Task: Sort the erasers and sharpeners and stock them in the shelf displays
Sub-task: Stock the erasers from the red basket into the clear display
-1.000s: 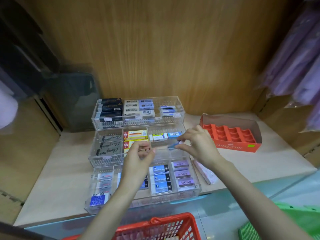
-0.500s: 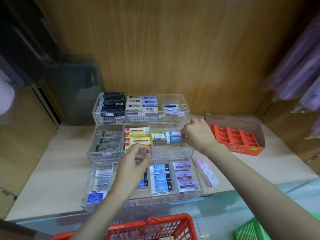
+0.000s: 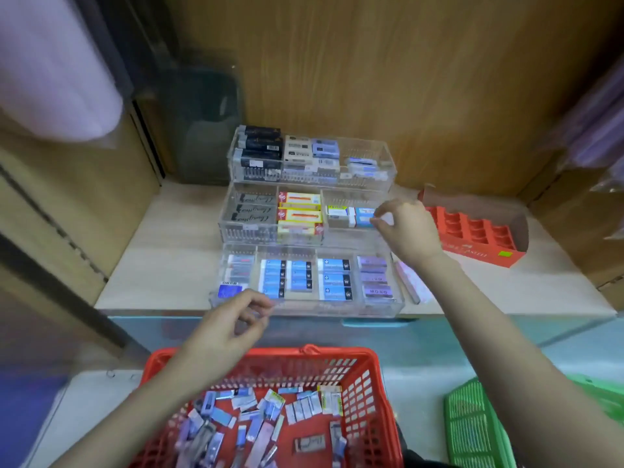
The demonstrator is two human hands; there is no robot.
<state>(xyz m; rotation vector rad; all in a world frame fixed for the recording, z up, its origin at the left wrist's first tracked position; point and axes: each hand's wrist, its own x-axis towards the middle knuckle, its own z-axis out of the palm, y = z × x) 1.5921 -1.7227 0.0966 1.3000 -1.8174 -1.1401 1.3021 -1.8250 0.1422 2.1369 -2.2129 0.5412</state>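
- The clear three-tier display (image 3: 381, 157) stands on the shelf, stepping up toward 12 o'clock.
- Top tier: black-sleeved erasers (image 3: 260, 146) fill the 9 o'clock end.
- Middle tier: yellow-and-red erasers (image 3: 299, 214) lie flat. At their 3 o'clock the right hand (image 3: 405, 231) pinches a small blue eraser (image 3: 364, 216).
- Bottom tier: blue erasers (image 3: 334, 280), with purple MONO erasers (image 3: 376, 282) at their 3 o'clock.
- Loose erasers (image 3: 270, 417) lie jumbled in the red basket (image 3: 337, 352) at 6 o'clock.
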